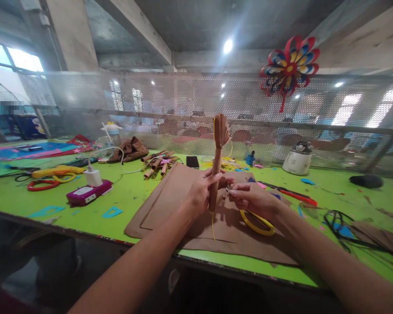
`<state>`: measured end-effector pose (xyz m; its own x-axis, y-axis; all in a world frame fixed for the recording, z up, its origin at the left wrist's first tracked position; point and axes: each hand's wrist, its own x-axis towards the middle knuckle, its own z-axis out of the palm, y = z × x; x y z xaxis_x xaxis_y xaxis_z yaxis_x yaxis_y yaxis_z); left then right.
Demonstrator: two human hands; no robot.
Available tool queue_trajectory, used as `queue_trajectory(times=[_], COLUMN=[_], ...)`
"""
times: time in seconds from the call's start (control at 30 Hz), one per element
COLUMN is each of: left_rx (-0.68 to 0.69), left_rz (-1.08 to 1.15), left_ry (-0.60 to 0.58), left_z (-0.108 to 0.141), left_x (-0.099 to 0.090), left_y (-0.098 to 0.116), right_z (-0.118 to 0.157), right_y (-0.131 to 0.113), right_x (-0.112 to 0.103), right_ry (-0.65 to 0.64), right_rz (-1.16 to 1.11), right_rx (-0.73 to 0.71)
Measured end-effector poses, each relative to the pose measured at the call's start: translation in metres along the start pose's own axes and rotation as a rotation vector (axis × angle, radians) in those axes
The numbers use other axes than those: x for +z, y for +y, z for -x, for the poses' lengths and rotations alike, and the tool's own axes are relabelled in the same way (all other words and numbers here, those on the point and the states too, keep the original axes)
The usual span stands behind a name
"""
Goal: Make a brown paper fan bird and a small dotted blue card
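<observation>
My left hand [199,194] is wrapped around a rolled brown paper tube [217,161], held upright above the table. The tube's top opens into a pleated paper fan [222,131], with yellow string along its edge. A loose end of yellow string [213,229] hangs below the tube. Just to the right, my right hand [253,198] pinches a small brownish piece [229,192], too small to identify. Beneath both hands lie large brown paper sheets [170,196]. A yellow loop handle [258,224], apparently of scissors, rests under my right wrist.
Several brown paper rolls [159,165] lie behind the sheets. At left are a purple power strip [90,193], a yellow glue gun [57,171] and red-handled scissors [42,185]. A white jug [297,159], a red-and-black tool [298,196] and black cable [339,231] are at right.
</observation>
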<state>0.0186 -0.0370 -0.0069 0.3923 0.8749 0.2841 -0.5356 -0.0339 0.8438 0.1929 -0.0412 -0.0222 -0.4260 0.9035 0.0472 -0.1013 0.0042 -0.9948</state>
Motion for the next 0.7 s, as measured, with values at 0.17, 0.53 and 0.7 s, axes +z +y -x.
queue_trajectory(times=[0.17,0.53,0.7], left_rx=[0.013,-0.237,-0.202], left_rz=[0.005,-0.196,-0.237], left_ry=[0.122,0.133,0.03], left_z=[-0.004,-0.009,-0.005], left_x=[-0.003,-0.01,-0.004], left_y=[0.002,-0.013,-0.019], right_z=[0.003,0.007,0.002], right_y=[-0.005,-0.012,-0.01], right_x=[-0.002,0.003,-0.002], right_ry=[-0.007,0.17,0.231], right_rz=[-0.048,0.129,0.121], right_rx=[0.051,-0.226,-0.332])
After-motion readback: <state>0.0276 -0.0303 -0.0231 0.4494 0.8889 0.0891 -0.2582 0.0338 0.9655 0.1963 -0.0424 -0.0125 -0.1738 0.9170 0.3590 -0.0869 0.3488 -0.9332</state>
